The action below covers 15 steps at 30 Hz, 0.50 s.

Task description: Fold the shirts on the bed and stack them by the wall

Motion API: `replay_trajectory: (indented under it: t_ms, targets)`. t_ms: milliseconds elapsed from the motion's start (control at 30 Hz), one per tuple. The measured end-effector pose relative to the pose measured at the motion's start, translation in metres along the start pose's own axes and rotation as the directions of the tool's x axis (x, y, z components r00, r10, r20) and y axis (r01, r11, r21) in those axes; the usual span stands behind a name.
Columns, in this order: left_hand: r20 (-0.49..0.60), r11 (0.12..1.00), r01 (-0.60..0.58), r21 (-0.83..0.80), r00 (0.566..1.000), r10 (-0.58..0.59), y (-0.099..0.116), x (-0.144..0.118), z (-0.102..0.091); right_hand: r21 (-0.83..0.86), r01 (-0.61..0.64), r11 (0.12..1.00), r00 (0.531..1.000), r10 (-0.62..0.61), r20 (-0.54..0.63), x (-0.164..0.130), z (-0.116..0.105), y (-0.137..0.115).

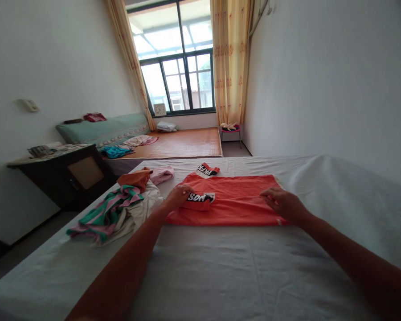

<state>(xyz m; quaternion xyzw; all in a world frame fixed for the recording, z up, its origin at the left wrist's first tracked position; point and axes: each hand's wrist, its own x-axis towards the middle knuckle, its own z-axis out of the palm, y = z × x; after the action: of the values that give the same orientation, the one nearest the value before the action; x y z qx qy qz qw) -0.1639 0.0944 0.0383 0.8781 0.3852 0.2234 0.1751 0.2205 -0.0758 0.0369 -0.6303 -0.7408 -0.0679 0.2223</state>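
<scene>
Left grip (pixel 178 197) and right grip (pixel 281 203) touched the red shirt (pixel 237 191) between them; whether either pinched it, I couldn't tell.

Both arms are extended, bare, over the surface (pixel 220 272) toward its far edge. The left forearm (pixel 130 258) is slanted inward, and the left hand (pixel 178 197), nearer the left edge, is held back upward with fingers bent. The right forearm (pixel 341 254) is angled inward too; the right hand (pixel 282 203) is held well apart, its fingers curled and directed leftward. Whether either grip is closed cannot be told.
</scene>
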Motion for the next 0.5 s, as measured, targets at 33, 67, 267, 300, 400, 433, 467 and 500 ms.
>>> replay_trajectory:
  t_ms: [33, 67, 267, 300, 400, 433, 467, 500]
  targets:
    - [0.018, 0.999, -0.025, 0.034, 1.0, 0.025, 0.0, -0.002, 0.007, 0.039, 0.083, 0.996, 0.994, -0.086, 0.075, 0.006, 0.0, -0.016]
    - [0.02, 0.997, -0.046, 0.058, 0.999, 0.045, 0.0, -0.004, 0.014, 0.067, 0.159, 0.985, 0.978, -0.166, 0.128, 0.012, 0.002, -0.034]
    - [-0.045, 0.976, -0.109, 0.186, 0.992, 0.119, 0.0, -0.019, 0.037, 0.046, 0.429, 0.902, 0.895, -0.432, 0.115, 0.063, 0.036, -0.121]
    - [-0.038, 0.973, -0.113, 0.204, 0.992, 0.123, 0.001, -0.02, 0.038, 0.024, 0.43, 0.903, 0.897, -0.43, 0.102, 0.07, 0.044, -0.13]
    - [-0.019, 0.965, -0.102, 0.242, 0.994, 0.11, 0.0, -0.02, 0.039, -0.022, 0.411, 0.911, 0.905, -0.405, 0.132, 0.083, 0.067, -0.147]
    - [-0.014, 0.963, -0.092, 0.253, 0.995, 0.099, -0.001, -0.02, 0.04, -0.027, 0.407, 0.913, 0.904, -0.399, 0.155, 0.084, 0.071, -0.15]
    - [-0.008, 0.961, -0.08, 0.265, 0.996, 0.085, -0.003, -0.019, 0.041, -0.026, 0.403, 0.915, 0.903, -0.392, 0.175, 0.084, 0.075, -0.153]
    - [-0.001, 0.959, -0.069, 0.276, 0.997, 0.072, -0.005, -0.018, 0.042, -0.014, 0.394, 0.919, 0.903, -0.385, 0.189, 0.083, 0.078, -0.154]
